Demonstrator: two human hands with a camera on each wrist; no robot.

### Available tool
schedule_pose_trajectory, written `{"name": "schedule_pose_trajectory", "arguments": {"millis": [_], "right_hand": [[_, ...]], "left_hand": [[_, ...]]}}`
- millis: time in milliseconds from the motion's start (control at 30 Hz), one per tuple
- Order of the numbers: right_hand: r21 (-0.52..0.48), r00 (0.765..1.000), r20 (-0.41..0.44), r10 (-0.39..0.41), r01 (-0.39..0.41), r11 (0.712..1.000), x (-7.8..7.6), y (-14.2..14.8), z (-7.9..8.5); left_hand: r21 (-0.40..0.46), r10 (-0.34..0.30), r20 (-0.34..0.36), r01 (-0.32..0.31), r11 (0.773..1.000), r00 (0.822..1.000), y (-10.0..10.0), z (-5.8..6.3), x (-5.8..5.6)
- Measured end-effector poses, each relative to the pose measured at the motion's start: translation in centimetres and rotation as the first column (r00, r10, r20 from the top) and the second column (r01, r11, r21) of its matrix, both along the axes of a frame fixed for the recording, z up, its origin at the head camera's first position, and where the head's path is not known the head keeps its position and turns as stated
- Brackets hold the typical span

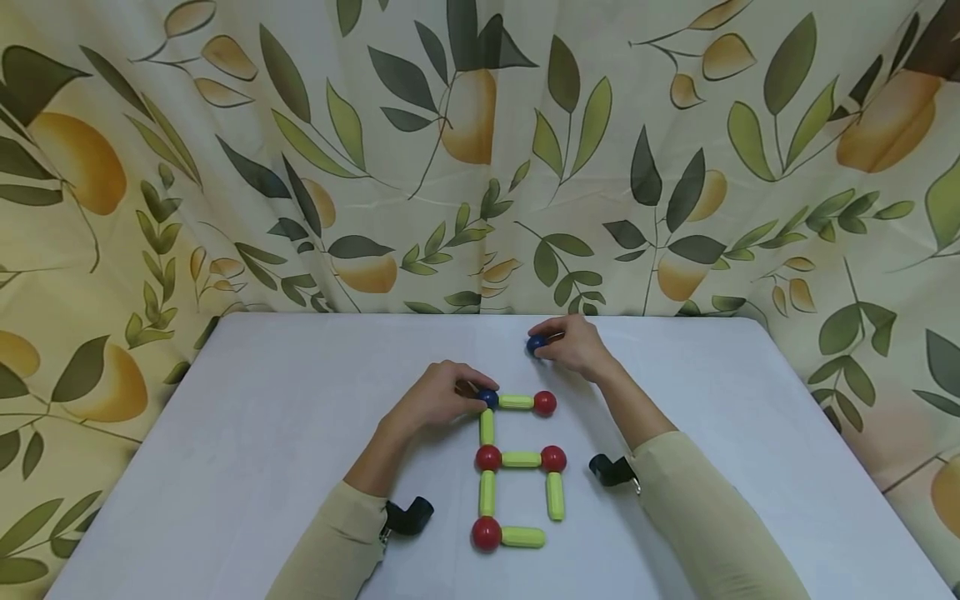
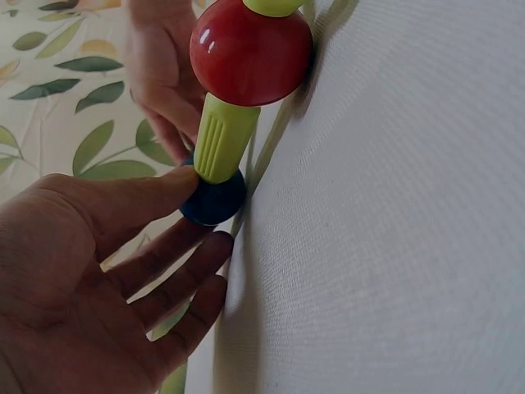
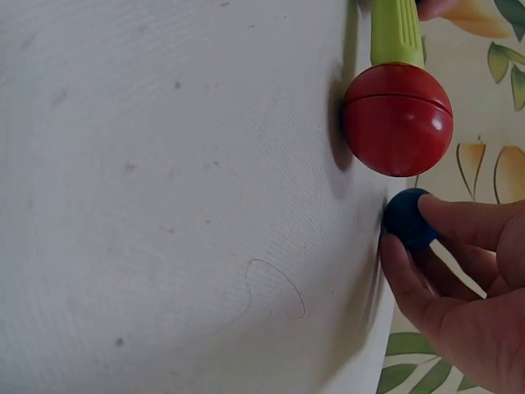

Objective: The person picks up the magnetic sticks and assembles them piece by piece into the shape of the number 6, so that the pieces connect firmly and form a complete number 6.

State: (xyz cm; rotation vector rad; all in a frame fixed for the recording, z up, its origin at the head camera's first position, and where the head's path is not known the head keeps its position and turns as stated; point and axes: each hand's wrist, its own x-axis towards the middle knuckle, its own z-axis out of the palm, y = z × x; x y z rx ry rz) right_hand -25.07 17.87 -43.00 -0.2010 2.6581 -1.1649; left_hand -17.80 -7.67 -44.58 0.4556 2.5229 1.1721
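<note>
My left hand (image 1: 438,396) pinches a blue ball (image 2: 215,203) at the upper left corner of a frame of balls and green rods lying on the table. From that ball one green rod (image 1: 516,402) runs right to a red ball (image 1: 545,403), and another runs down to a second red ball (image 1: 488,458). Beyond the frame's top end, near the table's far edge, my right hand (image 1: 573,346) holds a separate blue ball (image 3: 410,218) between thumb and fingers. No rod shows on that ball.
Lower in the frame, a red ball (image 1: 553,459) has a rod (image 1: 555,497) pointing toward me with a free end. The bottom red ball (image 1: 486,534) bears a rod (image 1: 523,537) pointing right. A patterned curtain (image 1: 480,167) hangs behind the white table (image 1: 262,467).
</note>
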Motion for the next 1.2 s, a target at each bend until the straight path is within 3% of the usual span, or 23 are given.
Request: {"name": "schedule_pose_trajectory", "arguments": {"millis": [433,1200], "right_hand": [[-0.007,1.0,0.005,-0.013,0.013,1.0,0.5,0.5,-0.2],[-0.089,1.0,0.003,0.004,-0.004,0.996,3.3,1.0,2.0]], "left_hand": [[-0.007,-0.002,0.007,0.002,1.0,1.0,0.2,-0.1,0.1],[-0.013,0.014,0.015,-0.014,1.0,1.0,0.2,-0.1,0.0]]}}
